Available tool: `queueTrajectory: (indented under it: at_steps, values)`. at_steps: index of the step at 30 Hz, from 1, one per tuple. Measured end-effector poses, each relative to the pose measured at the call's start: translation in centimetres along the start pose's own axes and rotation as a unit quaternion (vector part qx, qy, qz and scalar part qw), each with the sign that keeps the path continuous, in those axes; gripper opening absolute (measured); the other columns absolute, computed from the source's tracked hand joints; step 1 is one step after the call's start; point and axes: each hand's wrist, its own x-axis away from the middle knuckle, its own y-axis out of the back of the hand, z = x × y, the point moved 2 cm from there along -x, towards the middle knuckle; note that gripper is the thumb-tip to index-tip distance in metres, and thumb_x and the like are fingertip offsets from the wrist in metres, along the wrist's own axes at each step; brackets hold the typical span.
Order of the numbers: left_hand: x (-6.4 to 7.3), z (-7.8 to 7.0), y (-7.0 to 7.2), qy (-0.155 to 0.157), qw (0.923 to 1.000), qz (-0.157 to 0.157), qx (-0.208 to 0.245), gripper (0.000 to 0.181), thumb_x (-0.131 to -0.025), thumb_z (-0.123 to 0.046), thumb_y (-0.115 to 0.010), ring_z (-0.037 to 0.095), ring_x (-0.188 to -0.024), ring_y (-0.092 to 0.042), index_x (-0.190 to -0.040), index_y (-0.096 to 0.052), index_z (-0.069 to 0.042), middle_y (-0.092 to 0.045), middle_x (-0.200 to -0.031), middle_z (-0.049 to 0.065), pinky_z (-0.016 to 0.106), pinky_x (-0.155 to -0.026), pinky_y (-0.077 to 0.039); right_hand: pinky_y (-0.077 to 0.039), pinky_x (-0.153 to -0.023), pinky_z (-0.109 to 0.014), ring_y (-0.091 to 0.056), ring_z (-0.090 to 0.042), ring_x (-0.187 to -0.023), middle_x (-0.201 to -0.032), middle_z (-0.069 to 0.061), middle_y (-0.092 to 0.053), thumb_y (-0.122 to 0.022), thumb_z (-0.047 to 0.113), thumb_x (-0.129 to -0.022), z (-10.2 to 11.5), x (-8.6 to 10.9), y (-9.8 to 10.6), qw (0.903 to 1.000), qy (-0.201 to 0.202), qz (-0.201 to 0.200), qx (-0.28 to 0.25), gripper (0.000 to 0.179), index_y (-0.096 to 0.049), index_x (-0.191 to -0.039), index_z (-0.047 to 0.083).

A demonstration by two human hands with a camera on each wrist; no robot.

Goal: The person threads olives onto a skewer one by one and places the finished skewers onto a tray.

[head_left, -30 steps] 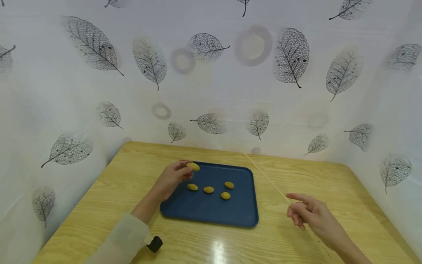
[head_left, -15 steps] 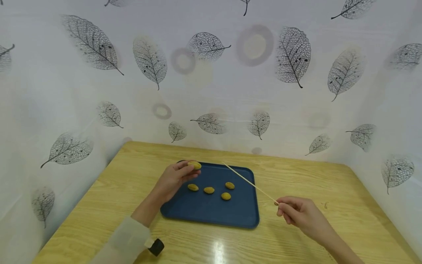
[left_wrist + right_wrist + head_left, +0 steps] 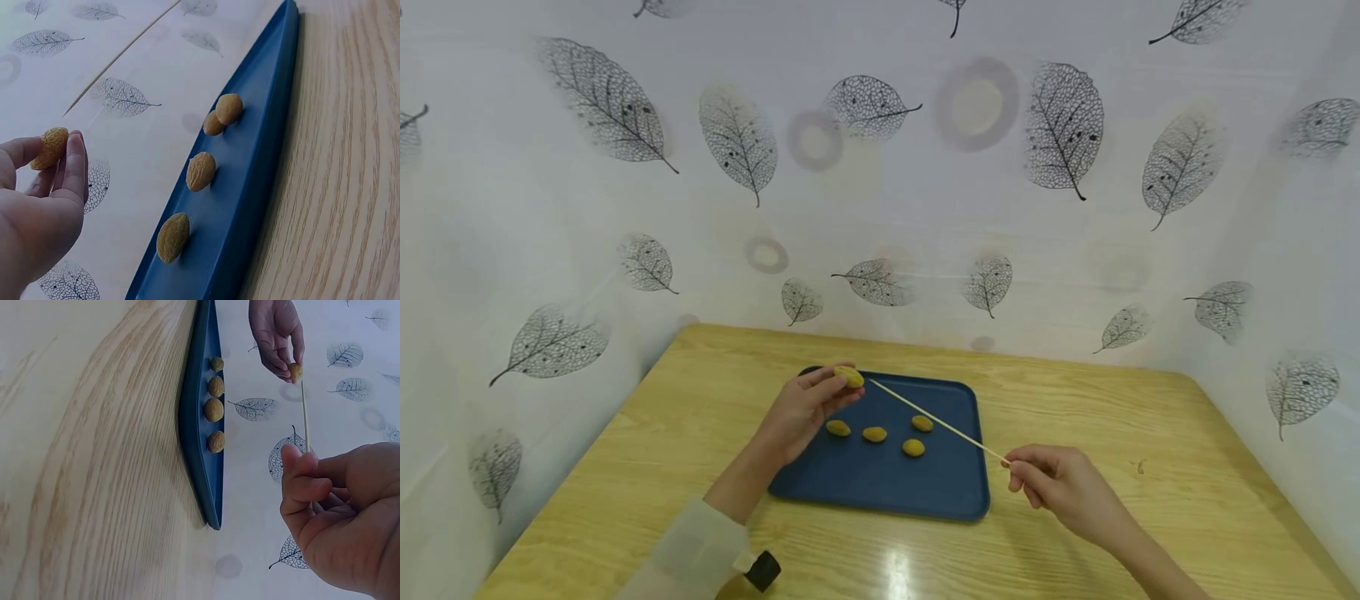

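While the left hand (image 3: pixel 801 412) pinches a yellow oval (image 3: pixel 851 378), the right hand (image 3: pixel 1067 490) grips a thin stick (image 3: pixel 955 430) (four more ovals (image 3: pixel 874 434) lie on the tray (image 3: pixel 880 487) below the left).

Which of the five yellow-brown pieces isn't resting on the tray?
The held piece, pinched in the left hand near the tip of the stick; the other four pieces lie on the tray.

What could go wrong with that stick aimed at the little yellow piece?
The left hand pinches the yellow piece near the tip of the stick, so a slip might prick a finger. The stick looks thin and could bend or snap if the right hand pushes hard.
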Motion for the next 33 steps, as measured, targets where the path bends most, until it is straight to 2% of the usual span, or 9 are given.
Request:
queueTrajectory:
  at_steps: [4,11,15,27,33]
  values:
    - [0.1,0.02,-0.17,0.001,1.0,-0.001,0.003,0.043,-0.109,-0.006,-0.052,0.017,-0.105,-0.071,-0.147,-0.046,0.013,-0.068,-0.117,0.007,0.036,-0.103,-0.052,-0.038,-0.043,-0.026,-0.052,-0.009,-0.056,-0.075,-0.002,-0.065,-0.056,-0.001,-0.105,-0.05,-0.23,-0.29,0.9998,-0.013,0.007,-0.012,0.017,-0.07,-0.106,-0.01]
    - [0.16,0.11,-0.21,0.003,1.0,0.003,0.008,0.043,-0.109,-0.007,-0.054,0.016,-0.105,-0.071,-0.145,-0.047,0.014,-0.068,-0.115,0.007,0.031,-0.1,-0.054,-0.038,-0.042,-0.026,-0.052,-0.01,-0.056,-0.077,-0.001,-0.066,-0.054,-0.004,-0.105,-0.38,-0.43,-0.68,0.9994,-0.007,0.014,-0.03,0.017,-0.069,-0.108,-0.013]
    - [0.22,0.27,-0.2,0.009,0.9999,0.005,0.002,0.042,-0.109,-0.008,-0.054,0.016,-0.105,-0.071,-0.145,-0.049,0.012,-0.068,-0.115,0.006,0.037,-0.105,-0.051,-0.036,-0.041,-0.026,-0.052,-0.008,-0.056,-0.077,-0.002,-0.066,-0.054,-0.004,-0.105,-0.52,-0.47,-0.77,0.9992,-0.011,0.017,-0.036,0.017,-0.069,-0.107,-0.013]
    - [0.33,0.41,-0.45,-0.003,0.9997,0.025,0.001,0.037,-0.108,-0.01,-0.055,0.017,-0.109,-0.07,-0.14,-0.054,0.008,-0.068,-0.117,0.006,0.041,-0.109,-0.048,-0.039,-0.042,-0.021,-0.051,-0.006,-0.053,-0.079,-0.012,-0.066,-0.058,0.003,-0.105,-0.24,-0.59,-0.84,0.994,-0.094,0.03,-0.046,0.02,-0.07,-0.11,-0.012]
    - [0.22,0.5,-0.65,-0.006,0.9997,0.021,0.011,0.042,-0.108,-0.009,-0.055,0.018,-0.112,-0.07,-0.144,-0.049,0.012,-0.066,-0.126,0.011,0.034,-0.103,-0.052,-0.037,-0.043,-0.021,-0.047,-0.005,-0.052,-0.073,-0.009,-0.062,-0.061,0.008,-0.105,0.13,-0.54,-1.04,0.994,-0.098,0.035,-0.034,0.02,-0.071,-0.105,-0.009]
